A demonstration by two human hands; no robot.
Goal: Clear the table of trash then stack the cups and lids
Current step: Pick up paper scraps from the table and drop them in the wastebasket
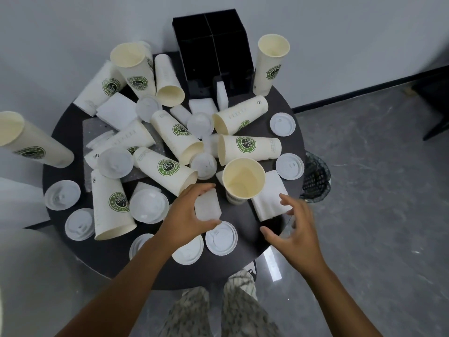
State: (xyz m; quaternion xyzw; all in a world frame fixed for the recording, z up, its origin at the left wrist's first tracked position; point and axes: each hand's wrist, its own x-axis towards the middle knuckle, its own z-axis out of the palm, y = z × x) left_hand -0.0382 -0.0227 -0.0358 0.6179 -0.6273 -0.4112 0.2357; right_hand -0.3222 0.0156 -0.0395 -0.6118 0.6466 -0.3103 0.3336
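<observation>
White folded napkin [207, 206] lies near the round table's [245, 242] front edge, your left hand [188, 218] curled round it, thumb and fingers touching its sides. Your right hand [295, 233] hovers spread, holding nothing. The lids under your left wrist are partly hidden.

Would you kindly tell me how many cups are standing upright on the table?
4: back-left cup, back-right cup beside the black organizer, front-centre cup, left-edge cup. None seems hidden.
</observation>
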